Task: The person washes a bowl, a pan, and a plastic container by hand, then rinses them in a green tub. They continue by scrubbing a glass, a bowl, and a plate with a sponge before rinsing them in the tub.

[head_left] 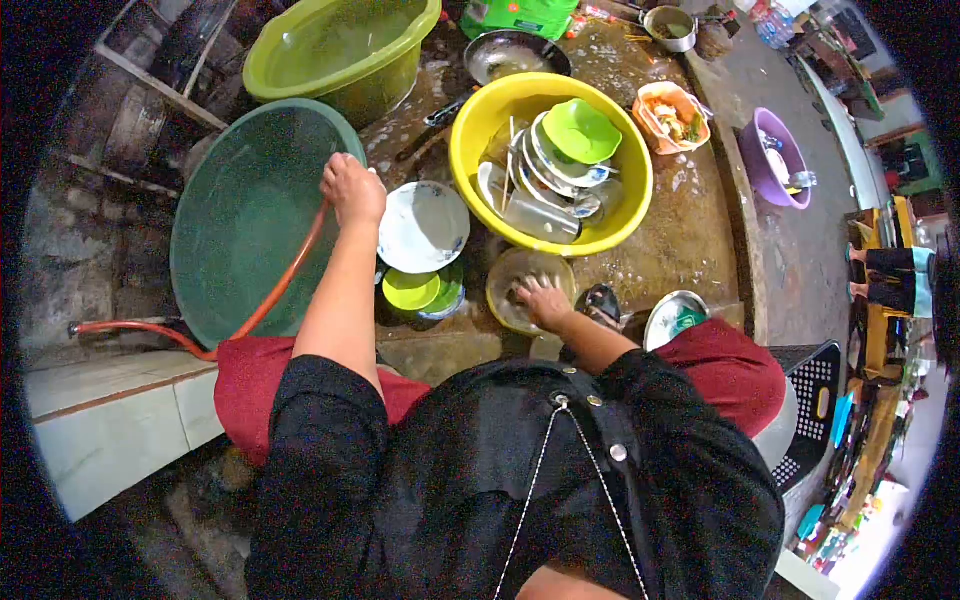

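Holding, head view: left grip point(355, 192) closed around the orange hose point(286, 274), over the edge of the green tub point(222, 190) | right grip point(541, 302) loosely spread in the small basin point(500, 276); whether it holds anything cannot be told | step, as judged: rinsing | next move calls for steady hose control.

Hose point(275, 290): your left hand point(353, 190) is hiding its upper end.
Round bowl point(502, 268): your right hand point(545, 303) is covering part of its inside.
Olive tub point(385, 75): the top edge is cutting it off.
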The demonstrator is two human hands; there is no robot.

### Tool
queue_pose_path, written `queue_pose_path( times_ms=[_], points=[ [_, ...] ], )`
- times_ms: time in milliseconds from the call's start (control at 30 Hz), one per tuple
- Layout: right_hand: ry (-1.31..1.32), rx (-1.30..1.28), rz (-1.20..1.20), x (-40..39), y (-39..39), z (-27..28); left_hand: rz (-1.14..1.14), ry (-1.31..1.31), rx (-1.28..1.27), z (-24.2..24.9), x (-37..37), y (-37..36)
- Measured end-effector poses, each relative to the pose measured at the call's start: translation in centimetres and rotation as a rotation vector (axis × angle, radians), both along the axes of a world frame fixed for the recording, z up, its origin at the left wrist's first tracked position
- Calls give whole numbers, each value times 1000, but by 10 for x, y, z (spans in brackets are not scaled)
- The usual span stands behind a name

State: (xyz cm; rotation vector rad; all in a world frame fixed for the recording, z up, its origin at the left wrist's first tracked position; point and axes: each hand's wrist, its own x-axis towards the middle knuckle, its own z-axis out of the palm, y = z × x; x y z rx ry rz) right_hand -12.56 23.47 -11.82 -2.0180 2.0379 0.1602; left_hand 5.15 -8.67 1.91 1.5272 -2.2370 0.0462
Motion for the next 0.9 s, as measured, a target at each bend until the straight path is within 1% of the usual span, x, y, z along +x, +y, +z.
queue_pose_path(
  times_ms=[33, 67, 100, 133, 167, 233, 267, 300, 367, 433, 500, 567, 667, 733, 767, 800, 833, 867, 900],
  points=[
    [54, 30, -63, -5, 10, -30, 6, -4, 7, 0, 0, -1],
    [64, 27, -63, -11, 13, -61, 14, -10, 15, 0, 0, -1],
    [-18, 151, -208, -16, 15, -93, 24, -18, 25, 1, 0, 0],
    [-101, 276, -353, -17, 12, -91, 20, -15, 24, 2, 0, 1],
    [-93, 277, -352, -20, 12, -87, 22, -8, 26, 3, 0, 2],
    [-11, 351, -202, -11, 0, -31, 24, -2, 37, 6, 0, 3],
    [-14, 281, -232, -15, 1, -34, 23, 0, 37, 7, 0, 3],
    [-15, 281, -236, -18, 1, -23, 31, 3, 53, 9, 0, 3],
    [121, 189, -378, -28, 2, 14, 34, 9, 75, 9, 0, 5],
    [195, 178, -640, -61, 14, 24, 34, 1, 56, 9, 1, 5],
    [285, 84, -903, -76, 38, 78, 28, 20, 60, 5, 1, 5],
    [371, 62, -1109, -124, 83, 37, 30, 48, 51, 8, -2, 2],
    [359, 40, -1078, -123, 82, 31, 53, 51, 84, 12, 0, 6],
    [46, -56, -1037, -125, 66, -28, 56, 24, 109, 16, 0, 6],
    [-145, -20, -968, -104, 49, -19, 66, 26, 106, 14, 0, 5],
    [-272, -55, -1004, -89, 40, -37, 55, 53, 80, 8, 0, 4],
    [-342, -33, -1060, -79, 32, -58, 46, 79, 51, 3, 0, 1],
    [-448, 91, -1178, -64, 20, -49, 61, 34, 63, 0, 0, -3],
    [-469, 120, -1143, -63, 16, -73, 72, 45, 48, 1, -1, -6]
  ],
)
